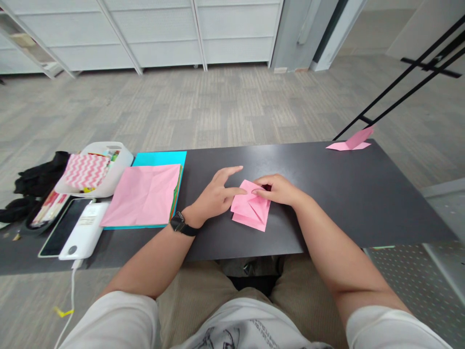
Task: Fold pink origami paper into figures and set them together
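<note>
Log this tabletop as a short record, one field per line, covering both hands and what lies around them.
work piece: folded pink paper, on the dark table
left hand: fingers spread, one tip at the paper's upper part
right hand: pinches the paper's upper right edge
left wrist: black watch
far right corner: pink folded piece, one part raised
left of hands: pink sheet on a stack with blue showing
far left: white basket, white device with cable
</note>
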### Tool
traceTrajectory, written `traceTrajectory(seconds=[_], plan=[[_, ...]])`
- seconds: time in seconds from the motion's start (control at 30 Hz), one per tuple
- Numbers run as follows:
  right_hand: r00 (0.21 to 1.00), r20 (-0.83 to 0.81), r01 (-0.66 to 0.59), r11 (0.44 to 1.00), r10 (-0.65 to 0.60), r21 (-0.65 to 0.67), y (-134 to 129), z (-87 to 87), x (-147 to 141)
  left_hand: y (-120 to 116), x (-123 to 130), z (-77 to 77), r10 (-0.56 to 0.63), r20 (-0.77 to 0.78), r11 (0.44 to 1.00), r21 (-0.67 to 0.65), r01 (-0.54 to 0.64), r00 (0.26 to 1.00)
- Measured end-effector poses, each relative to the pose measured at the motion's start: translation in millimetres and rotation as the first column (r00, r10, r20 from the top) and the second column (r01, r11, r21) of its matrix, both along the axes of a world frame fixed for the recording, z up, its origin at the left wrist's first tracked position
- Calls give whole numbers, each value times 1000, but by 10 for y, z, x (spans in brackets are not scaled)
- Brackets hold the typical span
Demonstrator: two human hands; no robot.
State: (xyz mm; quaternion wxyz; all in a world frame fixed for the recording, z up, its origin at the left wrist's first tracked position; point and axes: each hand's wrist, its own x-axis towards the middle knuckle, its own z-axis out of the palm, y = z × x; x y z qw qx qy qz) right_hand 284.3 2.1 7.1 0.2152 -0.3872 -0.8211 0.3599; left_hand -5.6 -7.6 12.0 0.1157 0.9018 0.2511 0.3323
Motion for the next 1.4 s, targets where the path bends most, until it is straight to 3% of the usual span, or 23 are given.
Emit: traceTrajectory(seconds=[0.23,0.4,0.5,0.63,0.77,1.13,1.4], plan=[[964,-224,212,926,-145,312,-14,90,-3,22,-19,-5,170,-65,985,25,-168,983],[967,-255,83,940,4,330,-30,179,78,3,-33,-11,330,-145,944,35,-328,933],[989,-147,57,942,-8,330,-12,193,147,-10,-28,8,378,-182,925,30,-379,908],[996,20,72,942,-83,328,-11,196,203,-33,-11,56,382,-227,922,31,-385,896],[990,82,76,931,-112,356,-35,166,201,-57,-5,114,374,-251,925,31,-378,893],[991,11,106,845,-131,524,-83,127,3,-185,1,235,309,-304,950,51,-309,901],[996,19,63,864,-84,500,-224,190,-163,-242,15,239,230,-352,973,57,-225,907]])
